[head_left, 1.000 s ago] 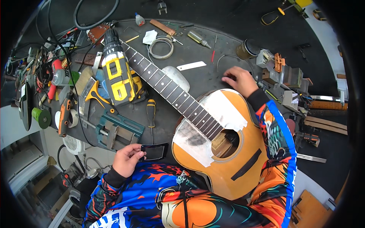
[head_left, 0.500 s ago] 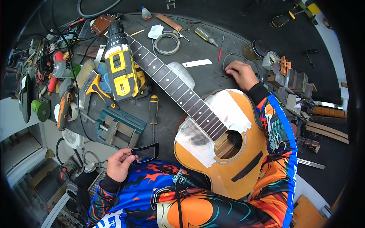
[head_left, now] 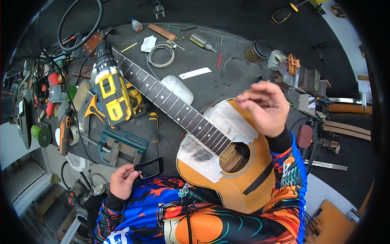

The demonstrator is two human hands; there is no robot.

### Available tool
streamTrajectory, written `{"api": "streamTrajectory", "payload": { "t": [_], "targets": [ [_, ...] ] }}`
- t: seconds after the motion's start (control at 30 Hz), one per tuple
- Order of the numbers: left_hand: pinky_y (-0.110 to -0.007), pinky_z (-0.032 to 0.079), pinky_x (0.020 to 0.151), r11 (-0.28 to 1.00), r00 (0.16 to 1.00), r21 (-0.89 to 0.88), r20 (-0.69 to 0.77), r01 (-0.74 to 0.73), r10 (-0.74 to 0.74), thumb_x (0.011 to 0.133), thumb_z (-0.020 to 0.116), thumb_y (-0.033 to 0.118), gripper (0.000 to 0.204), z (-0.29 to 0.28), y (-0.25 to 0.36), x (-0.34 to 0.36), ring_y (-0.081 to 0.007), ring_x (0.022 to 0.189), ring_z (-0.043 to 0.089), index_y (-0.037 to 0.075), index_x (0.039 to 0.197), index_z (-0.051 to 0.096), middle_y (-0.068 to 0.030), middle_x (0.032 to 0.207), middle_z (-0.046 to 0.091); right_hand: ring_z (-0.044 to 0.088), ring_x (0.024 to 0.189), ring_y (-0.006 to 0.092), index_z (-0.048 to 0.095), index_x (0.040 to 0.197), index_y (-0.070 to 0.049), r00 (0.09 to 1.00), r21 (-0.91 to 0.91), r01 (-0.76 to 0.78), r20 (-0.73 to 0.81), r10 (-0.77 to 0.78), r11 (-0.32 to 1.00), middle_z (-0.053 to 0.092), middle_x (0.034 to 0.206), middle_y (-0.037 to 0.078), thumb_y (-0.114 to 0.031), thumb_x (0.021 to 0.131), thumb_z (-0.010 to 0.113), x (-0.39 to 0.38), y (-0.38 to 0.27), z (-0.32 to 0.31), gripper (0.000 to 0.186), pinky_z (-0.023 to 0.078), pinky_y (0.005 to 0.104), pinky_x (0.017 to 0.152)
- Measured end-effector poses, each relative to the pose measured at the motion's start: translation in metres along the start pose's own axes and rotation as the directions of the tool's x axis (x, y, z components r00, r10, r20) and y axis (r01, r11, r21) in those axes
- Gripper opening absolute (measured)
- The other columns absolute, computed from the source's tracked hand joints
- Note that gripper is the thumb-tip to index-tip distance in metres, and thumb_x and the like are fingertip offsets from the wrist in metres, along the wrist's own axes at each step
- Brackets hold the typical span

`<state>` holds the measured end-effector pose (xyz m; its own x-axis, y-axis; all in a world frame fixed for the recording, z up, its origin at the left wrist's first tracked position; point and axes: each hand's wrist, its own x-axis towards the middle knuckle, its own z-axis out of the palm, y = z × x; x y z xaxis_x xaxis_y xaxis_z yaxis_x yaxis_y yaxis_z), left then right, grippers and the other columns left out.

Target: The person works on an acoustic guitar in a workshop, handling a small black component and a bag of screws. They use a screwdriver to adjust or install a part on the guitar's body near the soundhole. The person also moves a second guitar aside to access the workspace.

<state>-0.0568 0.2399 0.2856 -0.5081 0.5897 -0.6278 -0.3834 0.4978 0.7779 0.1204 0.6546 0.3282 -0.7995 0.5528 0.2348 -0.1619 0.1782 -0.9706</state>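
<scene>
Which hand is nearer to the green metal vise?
Left: the left hand, holding a thin black rectangular frame, is just below the green metal vise in view; the right hand is far to its right, partly covering the tan wooden guitar.

A black rectangular frame (head_left: pixel 161 165) slants left of the white-masked guitar (head_left: pixel 235 187).

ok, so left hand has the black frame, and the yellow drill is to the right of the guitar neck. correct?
Not quite: the yellow drill is to the left of the guitar neck, as the head view shows. The left hand does have the black frame.
</scene>
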Motion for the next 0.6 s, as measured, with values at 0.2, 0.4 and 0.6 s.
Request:
{"api": "streamTrajectory", "payload": {
  "t": [0.2,0.4,0.6],
  "targets": [
    [-0.031,0.055,0.081,1.000,1.000,-0.029,-0.004,-0.010,0.010,0.091,0.062,-0.003,0.020,0.003,0.007,0.003,-0.0183,0.085,0.067,-0.004,0.110,0.056,-0.0120,0.093,0.068,0.072,0.087,0.0216,0.052,0.113,0.004,0.993,-0.020,0.113,0.035,-0.112,0.993,0.071,0.089,0.017,0.014,0.080,0.067,-0.004,-0.013,0.006,0.037,0.058,0.0303,0.078],
    [-0.031,0.055,0.080,1.000,1.000,-0.021,0.004,-0.017,0.017,0.091,0.062,-0.001,0.020,0.005,0.010,0.005,-0.0184,0.084,0.067,-0.004,0.110,0.056,-0.0119,0.093,0.068,0.072,0.084,0.0207,0.059,0.105,0.004,0.992,-0.048,0.124,-0.004,-0.125,0.991,0.072,0.089,0.016,0.013,0.078,0.070,-0.007,-0.019,0.006,0.030,0.058,0.0296,0.075],
    [-0.031,0.055,0.079,0.999,1.000,-0.015,0.001,-0.030,0.030,0.091,0.062,-0.001,0.020,0.004,0.007,0.005,-0.0186,0.084,0.067,-0.004,0.110,0.056,-0.0118,0.093,0.068,0.073,0.080,0.0227,0.070,0.087,0.002,0.978,-0.236,0.195,0.116,-0.171,0.952,0.072,0.086,0.015,0.013,0.071,0.073,0.002,-0.029,0.001,0.020,0.059,0.0292,0.071]
  ]
}}
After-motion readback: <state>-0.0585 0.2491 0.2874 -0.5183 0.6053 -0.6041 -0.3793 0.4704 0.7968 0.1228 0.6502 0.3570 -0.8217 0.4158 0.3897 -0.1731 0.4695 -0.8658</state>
